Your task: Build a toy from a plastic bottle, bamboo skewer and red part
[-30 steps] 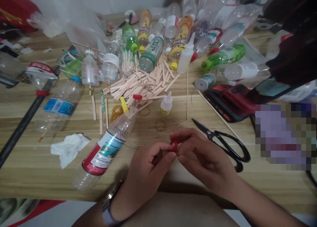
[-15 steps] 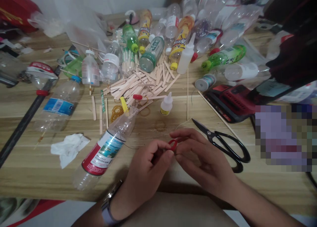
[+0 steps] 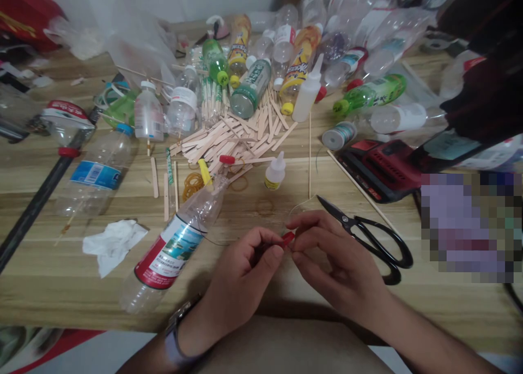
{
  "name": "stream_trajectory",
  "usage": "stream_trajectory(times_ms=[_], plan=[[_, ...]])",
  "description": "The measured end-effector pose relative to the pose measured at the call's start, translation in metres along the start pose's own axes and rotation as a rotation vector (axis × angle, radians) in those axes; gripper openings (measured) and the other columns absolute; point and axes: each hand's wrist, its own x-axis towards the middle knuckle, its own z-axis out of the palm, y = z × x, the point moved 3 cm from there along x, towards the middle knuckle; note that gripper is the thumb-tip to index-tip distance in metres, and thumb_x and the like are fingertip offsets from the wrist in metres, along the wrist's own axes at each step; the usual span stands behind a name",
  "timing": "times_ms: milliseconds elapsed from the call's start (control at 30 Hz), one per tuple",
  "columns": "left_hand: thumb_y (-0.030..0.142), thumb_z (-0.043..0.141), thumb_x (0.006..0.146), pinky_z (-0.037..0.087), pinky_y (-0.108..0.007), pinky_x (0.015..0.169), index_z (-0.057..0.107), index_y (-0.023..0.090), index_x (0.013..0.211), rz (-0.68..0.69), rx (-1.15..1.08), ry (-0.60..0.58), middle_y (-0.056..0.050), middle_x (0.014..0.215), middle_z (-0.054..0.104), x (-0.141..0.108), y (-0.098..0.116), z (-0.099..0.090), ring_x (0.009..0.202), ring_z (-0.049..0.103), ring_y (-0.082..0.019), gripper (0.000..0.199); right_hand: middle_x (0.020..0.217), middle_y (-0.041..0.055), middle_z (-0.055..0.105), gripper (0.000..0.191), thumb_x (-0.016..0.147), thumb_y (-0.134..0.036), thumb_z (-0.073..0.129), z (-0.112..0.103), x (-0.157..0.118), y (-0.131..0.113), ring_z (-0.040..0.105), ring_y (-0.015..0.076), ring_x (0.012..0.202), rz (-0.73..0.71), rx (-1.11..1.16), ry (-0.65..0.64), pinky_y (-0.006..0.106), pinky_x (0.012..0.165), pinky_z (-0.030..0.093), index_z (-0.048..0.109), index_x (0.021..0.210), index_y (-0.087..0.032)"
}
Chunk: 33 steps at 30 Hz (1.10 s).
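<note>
A small red ring-like piece is pinched between the thumb and forefinger of my left hand. My right hand is beside it, thumb and fingertips pressed together near the red piece; what they pinch is too small to make out. A thin string runs from near the hands toward black scissors on the right. Left of my hands lies a clear bottle with a red and blue label. Beyond them stands a small glue bottle.
Wooden sticks lie in a pile beyond the hands, with many plastic bottles behind. A red and black battery tool sits at right. Crumpled tissue, rubber bands and a blue-labelled bottle are at left.
The red piece has turned and shows more edge-on. My right fingertips have shifted slightly right and down from it. My left hand has barely moved.
</note>
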Motion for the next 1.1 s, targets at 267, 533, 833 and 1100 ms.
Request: stream_trajectory(times_ms=[267, 533, 833, 1100], plan=[[0.031, 0.058, 0.089, 0.030, -0.023, 0.049, 0.062, 0.021, 0.085, -0.006, -0.045, 0.058, 0.008, 0.058, 0.041, 0.002, -0.002, -0.001, 0.050, 0.033, -0.010, 0.011, 0.110, 0.0067, 0.054, 0.019, 0.084, -0.005, 0.054, 0.008, -0.004, -0.003, 0.062, 0.0201, 0.094, -0.011, -0.010, -0.072, 0.030, 0.067, 0.055, 0.058, 0.084, -0.023], [0.027, 0.057, 0.088, 0.043, -0.025, 0.063, 0.062, 0.021, 0.084, 0.057, -0.003, 0.082, 0.003, 0.073, 0.061, 0.003, 0.000, 0.001, 0.067, 0.054, -0.014, 0.008, 0.121, 0.0074, 0.052, 0.021, 0.080, -0.001, 0.053, 0.009, -0.010, -0.003, 0.062, 0.0136, 0.082, -0.061, 0.028, -0.074, 0.029, 0.069, 0.057, 0.057, 0.083, -0.022], [0.030, 0.058, 0.089, 0.040, -0.026, 0.058, 0.059, 0.022, 0.087, 0.055, 0.086, 0.133, 0.004, 0.068, 0.057, -0.002, -0.005, 0.001, 0.063, 0.052, -0.015, 0.008, 0.117, 0.0114, 0.068, 0.021, 0.085, -0.004, 0.055, 0.006, -0.009, -0.006, 0.064, 0.0232, 0.121, -0.133, 0.016, -0.137, 0.032, 0.093, 0.057, 0.060, 0.089, -0.023], [0.032, 0.058, 0.087, 0.037, -0.023, 0.053, 0.060, 0.021, 0.078, 0.030, 0.128, 0.153, 0.004, 0.063, 0.057, -0.002, 0.004, -0.004, 0.057, 0.050, -0.013, 0.015, 0.135, 0.0138, 0.064, 0.021, 0.085, -0.002, 0.054, 0.002, -0.008, -0.007, 0.050, 0.0211, 0.138, -0.210, -0.097, -0.187, 0.038, 0.117, 0.037, 0.057, 0.091, -0.022]])
